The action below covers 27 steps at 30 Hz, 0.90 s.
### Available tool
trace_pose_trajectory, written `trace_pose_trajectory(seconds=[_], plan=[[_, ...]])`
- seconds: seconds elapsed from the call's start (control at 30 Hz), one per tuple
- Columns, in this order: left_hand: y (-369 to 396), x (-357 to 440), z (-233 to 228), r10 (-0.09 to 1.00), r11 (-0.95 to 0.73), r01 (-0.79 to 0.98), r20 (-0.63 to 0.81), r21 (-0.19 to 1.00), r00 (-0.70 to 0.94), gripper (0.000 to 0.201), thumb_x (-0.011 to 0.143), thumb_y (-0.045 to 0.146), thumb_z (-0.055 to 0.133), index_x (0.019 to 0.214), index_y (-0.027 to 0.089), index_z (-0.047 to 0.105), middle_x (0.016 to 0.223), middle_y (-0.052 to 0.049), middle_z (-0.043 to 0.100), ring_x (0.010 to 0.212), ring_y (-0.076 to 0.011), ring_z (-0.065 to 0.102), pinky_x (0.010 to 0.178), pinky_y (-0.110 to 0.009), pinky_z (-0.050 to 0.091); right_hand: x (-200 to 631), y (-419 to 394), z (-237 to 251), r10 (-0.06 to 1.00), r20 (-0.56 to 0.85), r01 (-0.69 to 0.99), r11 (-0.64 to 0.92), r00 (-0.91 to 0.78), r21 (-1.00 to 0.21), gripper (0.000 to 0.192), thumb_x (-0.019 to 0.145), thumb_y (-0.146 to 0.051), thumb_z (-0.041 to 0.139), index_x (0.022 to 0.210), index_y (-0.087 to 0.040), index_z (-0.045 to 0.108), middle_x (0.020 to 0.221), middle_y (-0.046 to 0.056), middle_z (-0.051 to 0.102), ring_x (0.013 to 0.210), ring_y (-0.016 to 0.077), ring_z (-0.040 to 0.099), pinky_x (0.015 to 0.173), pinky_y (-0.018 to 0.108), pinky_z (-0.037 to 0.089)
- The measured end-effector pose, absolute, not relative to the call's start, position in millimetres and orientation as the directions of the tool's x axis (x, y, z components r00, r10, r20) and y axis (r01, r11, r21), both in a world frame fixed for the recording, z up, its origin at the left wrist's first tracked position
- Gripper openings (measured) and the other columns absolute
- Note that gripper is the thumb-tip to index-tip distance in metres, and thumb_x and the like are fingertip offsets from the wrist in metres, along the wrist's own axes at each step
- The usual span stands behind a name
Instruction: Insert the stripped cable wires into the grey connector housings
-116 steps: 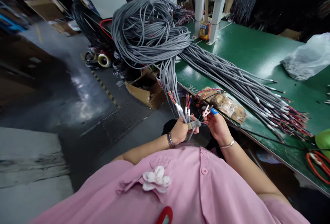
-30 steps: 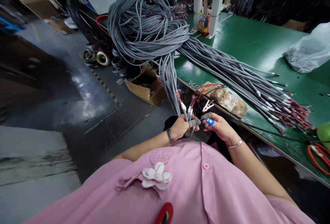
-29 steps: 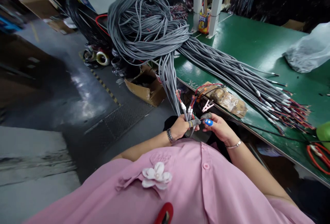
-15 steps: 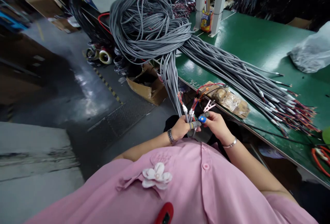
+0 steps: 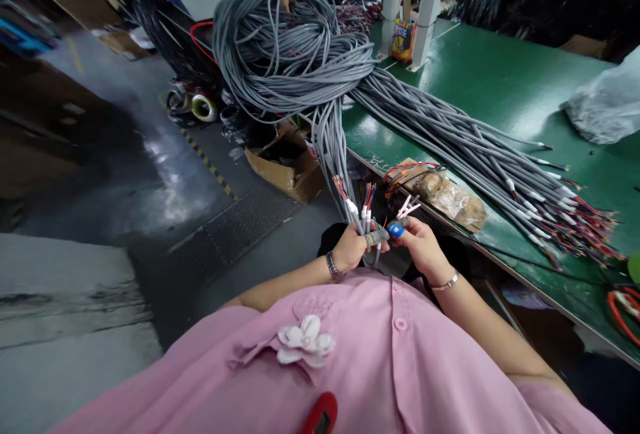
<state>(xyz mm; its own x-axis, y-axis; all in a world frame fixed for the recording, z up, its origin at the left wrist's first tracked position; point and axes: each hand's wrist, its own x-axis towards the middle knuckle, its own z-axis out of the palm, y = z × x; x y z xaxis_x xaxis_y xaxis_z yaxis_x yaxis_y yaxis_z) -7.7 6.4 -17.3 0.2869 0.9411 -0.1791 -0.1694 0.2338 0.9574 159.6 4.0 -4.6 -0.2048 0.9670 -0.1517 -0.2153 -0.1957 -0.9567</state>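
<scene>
My left hand (image 5: 351, 245) is closed round several grey cables (image 5: 366, 219), whose ends fan out into thin coloured wires (image 5: 369, 194) above white collars. A grey covering wraps its thumb. Close beside it, my right hand (image 5: 419, 241) is closed in a pinch near the wire ends, with a blue band and grey covering on its fingers. What lies between those fingertips is too small to make out. Just above the right fingers sits a pink clip (image 5: 409, 206). The grey cables hang down in front of me from a large coil (image 5: 280, 54) on the bench.
A long bundle of grey cables (image 5: 470, 147) lies across the green bench (image 5: 515, 81). At its front edge is a tape-wrapped block (image 5: 445, 197). An open cardboard box (image 5: 287, 167) stands on the floor. Behind the coil, another person's hand (image 5: 287, 1) touches the cables.
The wire ends in my left hand have tilted slightly left, and my right hand has shifted a little. The other person's hand has moved down onto the coil.
</scene>
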Motion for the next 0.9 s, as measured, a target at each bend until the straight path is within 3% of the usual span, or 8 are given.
trace_pose_trajectory(seconds=[0.3,0.4,0.6,0.7,0.8,0.9], plan=[[3.4,-6.4,-16.8,0.934,0.231,-0.132,-0.182,0.964,0.308,0.035,0.070,0.045,0.073,0.064,0.011,0.067,0.059,-0.007,0.067,0.053,-0.0124,0.058,0.048,-0.022,0.035,149.3,4.4,-5.0,0.962,-0.236,-0.299,-0.266,-0.136,-0.916,0.012,0.071,-0.026,0.069,0.069,-0.020,0.059,0.051,-0.005,0.056,0.047,0.0090,0.047,0.050,0.023,0.035],[3.8,-6.1,-17.2,0.947,0.231,-0.162,-0.183,0.959,0.265,0.033,0.071,0.044,0.073,0.067,0.011,0.068,0.059,-0.007,0.067,0.053,-0.0127,0.058,0.047,-0.022,0.034,148.2,3.2,-6.8,0.957,-0.269,-0.332,-0.291,-0.111,-0.897,0.018,0.073,-0.026,0.067,0.063,-0.019,0.054,0.049,-0.006,0.051,0.046,0.0080,0.043,0.050,0.023,0.033],[5.0,-9.3,-11.7,0.956,0.242,-0.226,-0.193,0.943,0.219,0.032,0.070,0.042,0.073,0.064,0.011,0.066,0.054,-0.005,0.064,0.047,-0.0106,0.054,0.046,-0.023,0.031,164.2,2.0,-17.1,0.963,-0.239,-0.454,-0.270,-0.127,-0.849,0.019,0.076,-0.036,0.069,0.073,-0.019,0.060,0.063,-0.004,0.054,0.055,0.0094,0.045,0.057,0.024,0.042],[5.6,-11.0,-4.8,0.949,0.241,-0.257,-0.171,0.936,0.267,0.033,0.071,0.041,0.073,0.060,0.011,0.064,0.052,-0.004,0.062,0.045,-0.0092,0.051,0.045,-0.023,0.029,173.9,6.6,-21.8,0.961,-0.247,-0.534,-0.275,-0.125,-0.799,0.028,0.080,-0.048,0.063,0.082,-0.019,0.064,0.070,-0.001,0.058,0.056,0.0100,0.046,0.056,0.025,0.045],[7.2,-9.7,1.3,0.931,0.250,-0.290,-0.147,0.924,0.335,0.031,0.072,0.040,0.072,0.063,0.011,0.065,0.051,-0.004,0.062,0.044,-0.0094,0.050,0.044,-0.023,0.027,178.3,16.5,-23.8,0.951,-0.276,-0.537,-0.306,-0.138,-0.786,0.044,0.079,-0.062,0.059,0.087,-0.019,0.066,0.077,0.002,0.062,0.058,0.0104,0.049,0.056,0.024,0.046],[10.6,-5.1,3.9,0.908,0.290,-0.308,-0.160,0.906,0.387,0.029,0.071,0.038,0.074,0.066,0.012,0.064,0.051,-0.004,0.062,0.043,-0.0096,0.051,0.044,-0.023,0.027,176.5,26.1,-23.6,0.956,-0.234,-0.482,-0.291,-0.175,-0.827,0.047,0.078,-0.065,0.059,0.087,-0.019,0.067,0.080,0.003,0.064,0.060,0.0109,0.051,0.057,0.025,0.046]])
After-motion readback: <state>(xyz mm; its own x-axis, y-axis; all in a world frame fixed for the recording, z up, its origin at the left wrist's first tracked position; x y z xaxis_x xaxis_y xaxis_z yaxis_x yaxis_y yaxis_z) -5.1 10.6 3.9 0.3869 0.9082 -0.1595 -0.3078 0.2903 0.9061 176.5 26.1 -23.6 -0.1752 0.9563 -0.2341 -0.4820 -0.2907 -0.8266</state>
